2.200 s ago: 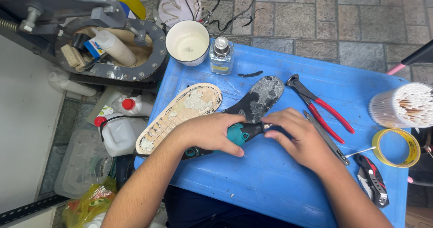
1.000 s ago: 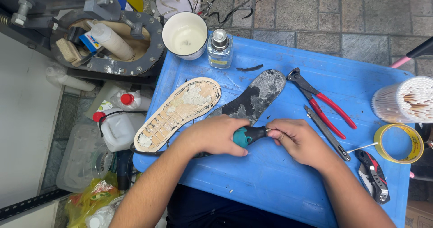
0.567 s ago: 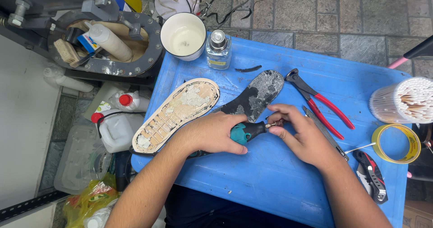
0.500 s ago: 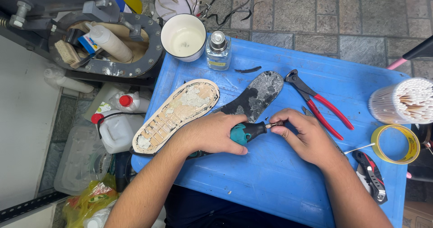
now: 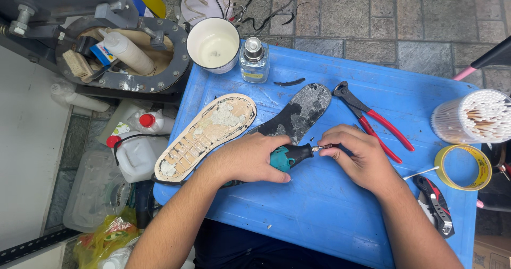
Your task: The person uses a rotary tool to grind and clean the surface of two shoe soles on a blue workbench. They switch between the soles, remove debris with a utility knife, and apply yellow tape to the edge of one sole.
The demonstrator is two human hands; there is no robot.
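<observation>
Hands (image 5: 306, 157) mid-table (image 5: 330, 216), tool (image 5: 290, 155) between.

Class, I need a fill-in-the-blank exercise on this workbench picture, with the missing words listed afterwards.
1. The left hand holds a rotary tool with a ____ and black body.
2. The right hand pinches the tool's ____.
3. The pliers have ____ handles.
4. The tape roll is ____.

Missing words: teal; tip; red; yellow
</observation>
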